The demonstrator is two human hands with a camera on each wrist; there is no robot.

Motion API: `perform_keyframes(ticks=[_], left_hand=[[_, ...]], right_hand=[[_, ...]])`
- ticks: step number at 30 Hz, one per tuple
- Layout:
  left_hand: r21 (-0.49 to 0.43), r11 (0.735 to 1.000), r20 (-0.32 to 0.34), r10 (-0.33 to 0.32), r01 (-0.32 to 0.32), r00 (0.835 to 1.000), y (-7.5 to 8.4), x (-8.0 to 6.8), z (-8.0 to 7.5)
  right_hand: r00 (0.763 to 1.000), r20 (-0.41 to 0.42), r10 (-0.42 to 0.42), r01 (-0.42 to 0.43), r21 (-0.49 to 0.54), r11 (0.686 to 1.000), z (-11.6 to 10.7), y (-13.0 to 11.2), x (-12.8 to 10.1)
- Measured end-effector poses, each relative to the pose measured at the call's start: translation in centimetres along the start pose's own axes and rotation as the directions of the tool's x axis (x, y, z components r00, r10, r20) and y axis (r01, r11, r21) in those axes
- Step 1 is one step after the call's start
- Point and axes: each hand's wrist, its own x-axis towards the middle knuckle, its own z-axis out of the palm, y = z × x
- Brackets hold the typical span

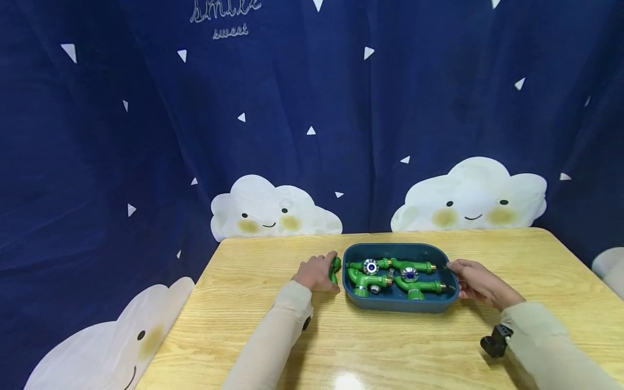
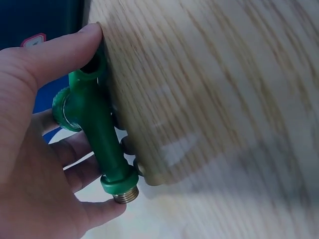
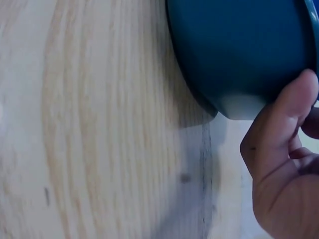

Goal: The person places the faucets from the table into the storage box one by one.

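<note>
My left hand [image 1: 317, 272] holds a green tap [image 2: 102, 132] just left of the blue bin [image 1: 397, 306]. In the left wrist view the thumb lies over the tap's open spout end, and the little finger is at its brass threaded end. The other fingers pass behind its body. My right hand [image 1: 485, 284] grips the right end of the bin at the rim, thumb on top. Inside the bin lie several green taps with brass threaded ends, among them one [image 1: 423, 285] at the front right and one [image 1: 363, 278] at the left. Two show round chrome handles with blue centres.
The bin stands on a light wooden table [image 1: 253, 303] towards its far side. Behind the table hangs a dark blue curtain [image 1: 292, 81] with white clouds and triangles. A small black device [image 1: 495, 341] is at the right wrist.
</note>
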Motion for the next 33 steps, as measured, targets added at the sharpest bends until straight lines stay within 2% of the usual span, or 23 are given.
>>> perform_keyframes(ticks=[6,15,24,33], left_hand=[[0.013,1.000,-0.022,0.005,-0.004,1.000,0.1,-0.3,0.0],[-0.015,1.000,-0.007,0.007,-0.007,1.000,0.0,-0.4,-0.1],[-0.024,0.999,-0.007,0.037,-0.037,0.999,-1.1,0.5,0.8],[-0.061,0.997,0.026,0.039,-0.037,0.999,-0.6,-0.3,-0.4]], right_hand=[[1.000,-0.001,-0.013,0.013,0.025,1.000,0.1,0.1,-0.2],[1.000,-0.029,-0.006,0.007,0.012,1.000,0.3,0.1,-0.2],[1.000,-0.029,-0.011,0.012,0.002,1.000,0.6,0.5,0.1],[0.999,-0.033,0.001,-0.001,0.001,1.000,0.4,0.3,0.0]])
